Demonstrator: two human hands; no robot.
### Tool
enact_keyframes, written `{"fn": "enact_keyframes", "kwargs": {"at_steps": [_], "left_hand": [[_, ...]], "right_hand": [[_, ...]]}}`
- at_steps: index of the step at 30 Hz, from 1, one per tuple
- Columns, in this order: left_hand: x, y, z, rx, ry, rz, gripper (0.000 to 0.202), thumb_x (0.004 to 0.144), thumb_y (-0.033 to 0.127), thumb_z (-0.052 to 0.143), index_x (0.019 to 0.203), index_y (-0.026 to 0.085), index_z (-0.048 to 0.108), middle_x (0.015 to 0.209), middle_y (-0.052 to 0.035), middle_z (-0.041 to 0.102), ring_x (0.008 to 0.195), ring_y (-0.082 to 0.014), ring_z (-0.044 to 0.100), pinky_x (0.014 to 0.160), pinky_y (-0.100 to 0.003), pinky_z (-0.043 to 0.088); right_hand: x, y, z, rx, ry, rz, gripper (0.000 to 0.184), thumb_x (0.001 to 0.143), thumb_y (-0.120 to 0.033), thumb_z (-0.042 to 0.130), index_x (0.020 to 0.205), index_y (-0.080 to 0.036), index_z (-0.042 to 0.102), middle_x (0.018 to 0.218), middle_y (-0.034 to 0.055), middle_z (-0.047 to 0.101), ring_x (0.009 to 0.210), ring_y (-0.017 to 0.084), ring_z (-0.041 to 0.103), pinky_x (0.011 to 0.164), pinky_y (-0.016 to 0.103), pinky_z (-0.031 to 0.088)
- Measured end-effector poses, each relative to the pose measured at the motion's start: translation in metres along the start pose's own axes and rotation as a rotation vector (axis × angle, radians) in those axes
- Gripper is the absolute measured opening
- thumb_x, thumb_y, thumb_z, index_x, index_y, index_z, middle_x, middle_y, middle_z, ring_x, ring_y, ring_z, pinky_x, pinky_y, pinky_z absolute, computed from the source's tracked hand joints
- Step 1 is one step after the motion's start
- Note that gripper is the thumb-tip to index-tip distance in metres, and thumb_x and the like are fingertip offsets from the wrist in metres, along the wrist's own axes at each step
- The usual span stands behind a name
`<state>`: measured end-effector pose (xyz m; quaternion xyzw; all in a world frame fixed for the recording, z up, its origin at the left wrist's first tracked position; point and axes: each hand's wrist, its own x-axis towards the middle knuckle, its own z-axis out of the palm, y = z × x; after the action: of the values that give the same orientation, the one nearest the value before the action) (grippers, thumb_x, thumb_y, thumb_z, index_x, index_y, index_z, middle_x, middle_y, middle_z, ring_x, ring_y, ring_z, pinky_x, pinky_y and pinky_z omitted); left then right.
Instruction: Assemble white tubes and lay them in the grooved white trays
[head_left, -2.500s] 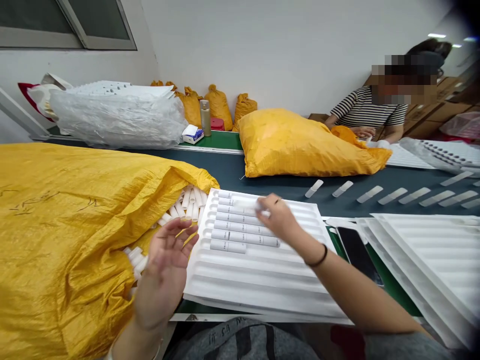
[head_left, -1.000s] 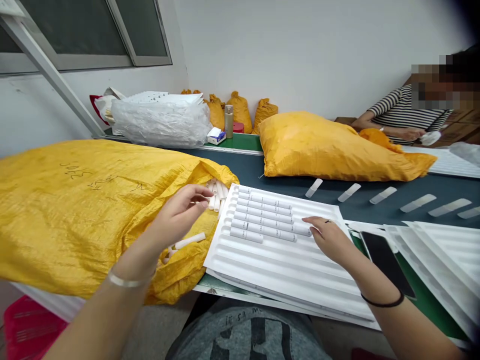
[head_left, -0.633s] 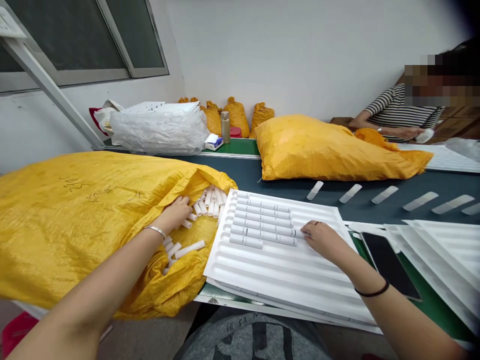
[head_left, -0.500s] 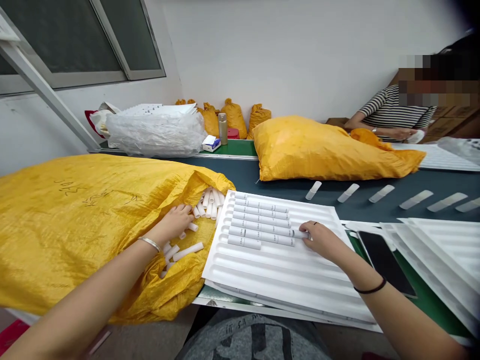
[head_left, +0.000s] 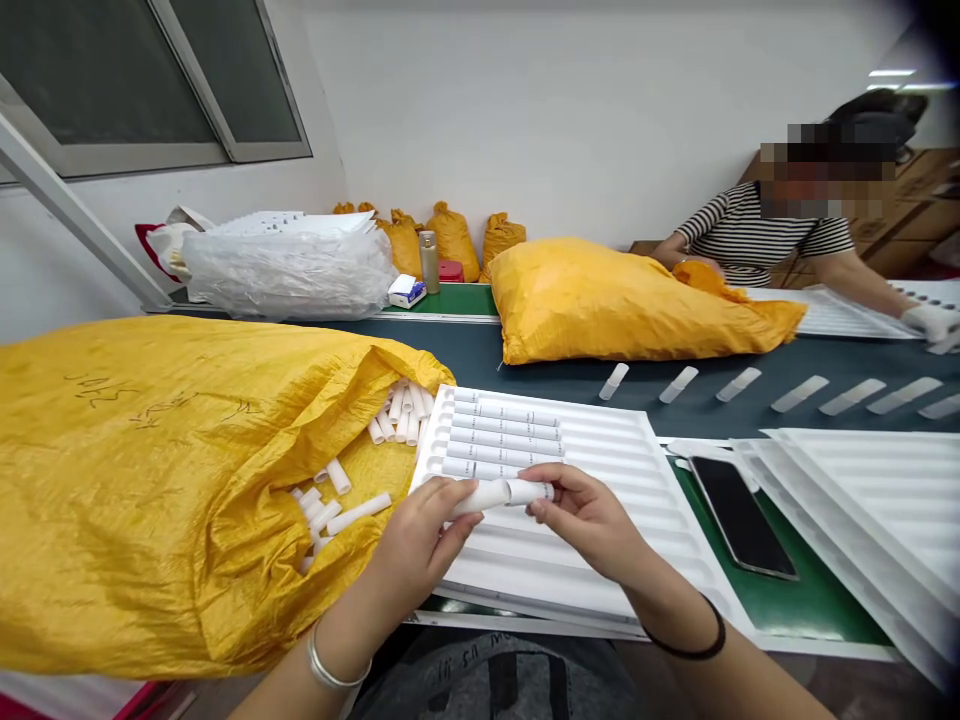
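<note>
My left hand [head_left: 420, 540] is closed on a plain white tube [head_left: 484, 497]. My right hand [head_left: 589, 520] pinches a short white tube with small print [head_left: 531, 491]. The two tubes meet end to end just above a white grooved tray [head_left: 540, 565]; whether one is inside the other I cannot tell. Several printed tubes [head_left: 506, 440] lie in rows in the tray's upper left grooves, partly hidden by my hands. To the left, a large yellow woven bag [head_left: 187, 480] gapes toward the tray, showing loose white tubes [head_left: 409, 412].
Clear-white tubes [head_left: 739, 384] lie spaced along the dark belt [head_left: 450, 345]. A filled yellow sack [head_left: 600, 300] sits behind it. A phone [head_left: 742, 515] and stacked white trays [head_left: 862, 490] are at right. Across the belt, a person in a striped shirt [head_left: 750, 235] reaches rightward with a gloved hand.
My left hand has come out of the yellow bag with a white tube. My right hand has lifted a printed tube from the tray and moved left to meet it.
</note>
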<state>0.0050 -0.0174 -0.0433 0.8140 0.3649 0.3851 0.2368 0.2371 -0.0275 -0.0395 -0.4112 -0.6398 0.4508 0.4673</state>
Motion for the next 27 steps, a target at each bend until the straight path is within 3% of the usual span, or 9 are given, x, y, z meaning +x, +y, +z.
{"fn": "enact_keyframes", "kwargs": {"at_steps": [2, 4, 7, 9, 13, 18, 21, 24, 27], "left_hand": [[0.003, 0.001, -0.002, 0.033, -0.004, 0.026, 0.032, 0.087, 0.022, 0.059, 0.119, 0.026, 0.06, 0.096, -0.007, 0.067, 0.09, -0.0207, 0.063, 0.079, -0.032, 0.051], [0.007, 0.003, -0.007, 0.045, -0.04, 0.051, 0.032, 0.087, 0.023, 0.059, 0.119, 0.025, 0.061, 0.093, -0.007, 0.067, 0.087, -0.02, 0.063, 0.077, -0.031, 0.052], [0.012, 0.01, -0.01, 0.071, -0.075, 0.066, 0.032, 0.087, 0.024, 0.06, 0.119, 0.021, 0.061, 0.093, -0.0072, 0.069, 0.086, -0.0194, 0.065, 0.076, -0.029, 0.052], [0.012, 0.015, -0.009, 0.114, -0.071, 0.072, 0.031, 0.087, 0.025, 0.06, 0.117, 0.019, 0.061, 0.092, -0.0069, 0.07, 0.084, -0.0188, 0.065, 0.075, -0.028, 0.052], [0.01, 0.016, -0.005, 0.213, -0.03, 0.18, 0.028, 0.088, 0.022, 0.059, 0.115, 0.015, 0.06, 0.089, -0.0072, 0.069, 0.081, -0.0172, 0.063, 0.073, -0.028, 0.052], [0.012, 0.012, -0.004, 0.398, 0.01, 0.39, 0.038, 0.086, 0.012, 0.06, 0.123, 0.012, 0.054, 0.093, -0.0094, 0.067, 0.08, -0.0188, 0.058, 0.072, -0.033, 0.05], [0.013, 0.01, -0.002, 0.466, -0.032, 0.456, 0.048, 0.085, 0.011, 0.06, 0.132, 0.015, 0.048, 0.094, -0.0087, 0.067, 0.078, -0.0191, 0.057, 0.072, -0.035, 0.05], [0.01, 0.007, 0.002, 0.353, -0.052, 0.373, 0.067, 0.087, 0.026, 0.062, 0.145, 0.017, 0.03, 0.108, -0.0131, 0.063, 0.092, -0.0231, 0.058, 0.081, -0.039, 0.051], [0.006, 0.007, 0.005, 0.019, 0.001, 0.216, 0.083, 0.09, 0.046, 0.051, 0.151, 0.013, 0.005, 0.137, -0.0228, 0.043, 0.122, -0.031, 0.047, 0.099, -0.049, 0.044]], "right_hand": [[-0.001, -0.002, -0.007, -0.153, 0.03, -0.137, 0.025, 0.087, -0.021, 0.062, 0.111, -0.023, 0.063, 0.107, 0.0082, 0.064, 0.1, 0.02, 0.062, 0.082, 0.032, 0.054], [-0.002, -0.005, -0.014, -0.301, -0.02, -0.273, 0.031, 0.089, -0.016, 0.057, 0.117, -0.025, 0.062, 0.114, 0.0089, 0.061, 0.111, 0.02, 0.058, 0.092, 0.034, 0.05], [-0.003, -0.01, -0.018, -0.427, -0.1, -0.394, 0.038, 0.09, -0.01, 0.053, 0.125, -0.024, 0.057, 0.114, 0.0096, 0.059, 0.109, 0.019, 0.057, 0.093, 0.033, 0.049], [-0.004, -0.012, -0.017, -0.44, -0.082, -0.417, 0.037, 0.09, -0.011, 0.053, 0.125, -0.023, 0.054, 0.11, 0.0088, 0.061, 0.106, 0.018, 0.058, 0.09, 0.032, 0.049], [-0.005, -0.009, -0.016, -0.397, -0.052, -0.302, 0.027, 0.091, -0.02, 0.056, 0.117, -0.023, 0.057, 0.102, 0.0064, 0.065, 0.093, 0.017, 0.061, 0.081, 0.03, 0.05], [-0.005, -0.004, -0.014, -0.082, -0.073, 0.126, 0.028, 0.091, -0.039, 0.056, 0.106, -0.017, 0.062, 0.071, 0.0025, 0.061, 0.062, 0.013, 0.058, 0.057, 0.025, 0.049], [-0.004, -0.004, -0.011, 0.085, -0.115, 0.294, 0.035, 0.088, -0.046, 0.057, 0.104, -0.015, 0.061, 0.07, 0.0029, 0.062, 0.057, 0.012, 0.058, 0.054, 0.025, 0.05], [-0.005, -0.005, -0.009, -0.061, -0.1, 0.206, 0.033, 0.089, -0.043, 0.057, 0.109, -0.017, 0.062, 0.085, 0.007, 0.067, 0.07, 0.015, 0.062, 0.064, 0.028, 0.052], [-0.009, -0.004, -0.004, -0.245, -0.107, 0.074, 0.031, 0.09, -0.036, 0.057, 0.116, -0.02, 0.062, 0.103, 0.0092, 0.067, 0.085, 0.018, 0.062, 0.075, 0.029, 0.051]]}}
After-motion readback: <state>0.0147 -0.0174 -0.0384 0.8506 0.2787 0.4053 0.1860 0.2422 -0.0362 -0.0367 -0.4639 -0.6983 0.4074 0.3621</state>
